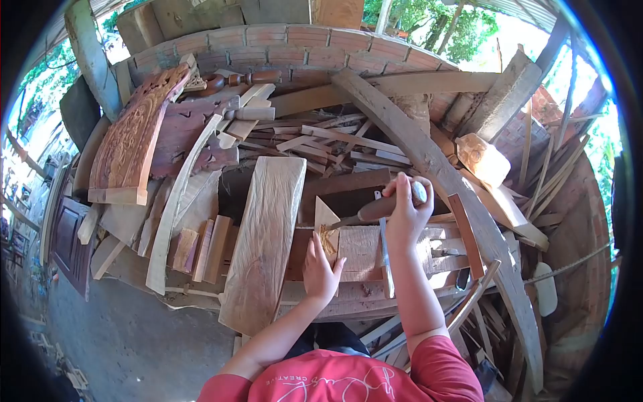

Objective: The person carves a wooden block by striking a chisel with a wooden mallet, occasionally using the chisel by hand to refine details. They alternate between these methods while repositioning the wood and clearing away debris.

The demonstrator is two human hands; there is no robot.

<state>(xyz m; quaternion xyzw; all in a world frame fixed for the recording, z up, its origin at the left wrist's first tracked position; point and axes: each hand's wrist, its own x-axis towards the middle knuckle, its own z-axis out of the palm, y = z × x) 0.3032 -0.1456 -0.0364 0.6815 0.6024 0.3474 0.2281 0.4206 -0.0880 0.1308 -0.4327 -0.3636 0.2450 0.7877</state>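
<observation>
My right hand (408,211) is closed around a wooden-handled chisel (374,210), which points left and slightly down. Its narrow tip reaches a golden-brown patch near the middle of a small, pale wood piece (326,214) with a pointed top. My left hand (322,269) grips the lower part of this piece, its thumb out to the right and its fingers partly covering the wood. Just right of the piece lies a pale wood block (360,250) on the bench. A thin bluish strip (386,258) stands beside my right forearm.
A broad plank (264,234) slants left of my left hand. A carved reddish panel (137,134) leans farther left. Thin offcuts (335,141) are heaped behind the bench, before a curved brick wall (295,50). A long curved beam (429,154) runs down the right side.
</observation>
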